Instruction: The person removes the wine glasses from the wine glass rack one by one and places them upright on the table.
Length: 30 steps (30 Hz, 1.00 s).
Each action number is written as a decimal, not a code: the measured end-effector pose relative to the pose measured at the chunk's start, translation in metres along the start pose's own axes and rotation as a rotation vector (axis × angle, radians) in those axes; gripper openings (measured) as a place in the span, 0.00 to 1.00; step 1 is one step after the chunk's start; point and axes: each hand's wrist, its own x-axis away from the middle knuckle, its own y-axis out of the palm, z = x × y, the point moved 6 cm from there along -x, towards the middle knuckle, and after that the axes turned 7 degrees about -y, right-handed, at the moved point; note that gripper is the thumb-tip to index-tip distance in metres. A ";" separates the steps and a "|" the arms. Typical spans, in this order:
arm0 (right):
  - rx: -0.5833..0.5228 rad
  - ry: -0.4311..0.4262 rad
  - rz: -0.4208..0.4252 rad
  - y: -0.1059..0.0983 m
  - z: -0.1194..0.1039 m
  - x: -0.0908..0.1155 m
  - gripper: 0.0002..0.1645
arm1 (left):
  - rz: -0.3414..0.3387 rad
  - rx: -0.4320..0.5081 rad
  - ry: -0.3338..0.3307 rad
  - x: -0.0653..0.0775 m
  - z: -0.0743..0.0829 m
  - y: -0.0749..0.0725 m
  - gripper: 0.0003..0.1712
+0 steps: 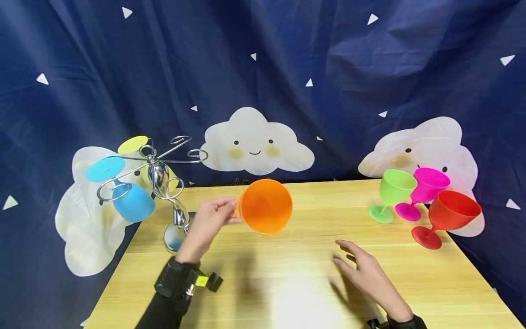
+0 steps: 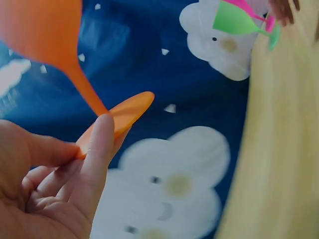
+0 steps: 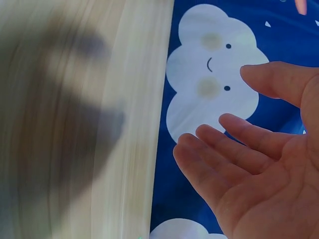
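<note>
An orange plastic goblet (image 1: 266,206) is held up above the table by my left hand (image 1: 210,225), its mouth facing the head camera. In the left wrist view, thumb and fingers pinch the goblet's round foot (image 2: 134,112), with the stem and bowl rising from it. My right hand (image 1: 365,273) hovers over the table's right half, holding nothing. Its fingers (image 3: 234,154) are spread and relaxed in the right wrist view. Left of the left hand stands a chrome goblet rack (image 1: 158,176), with a blue goblet (image 1: 133,201) and a yellow goblet (image 1: 133,144) hanging upside down from its arms.
On the right of the wooden table (image 1: 312,256) stand a green goblet (image 1: 395,187), a magenta goblet (image 1: 427,185) and a red goblet (image 1: 456,211), close together. A dark blue curtain (image 1: 279,87) with white clouds hangs behind the table.
</note>
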 end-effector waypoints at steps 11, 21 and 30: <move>-0.082 -0.080 0.050 0.023 -0.029 -0.013 0.29 | -0.038 0.361 -0.129 0.006 -0.109 0.052 0.15; -0.301 -0.413 0.192 0.045 -0.080 -0.011 0.34 | -0.027 0.505 -0.182 0.033 -0.139 0.090 0.17; -0.335 -0.409 0.182 0.067 -0.091 -0.007 0.31 | -0.032 0.612 -0.237 0.052 -0.154 0.112 0.17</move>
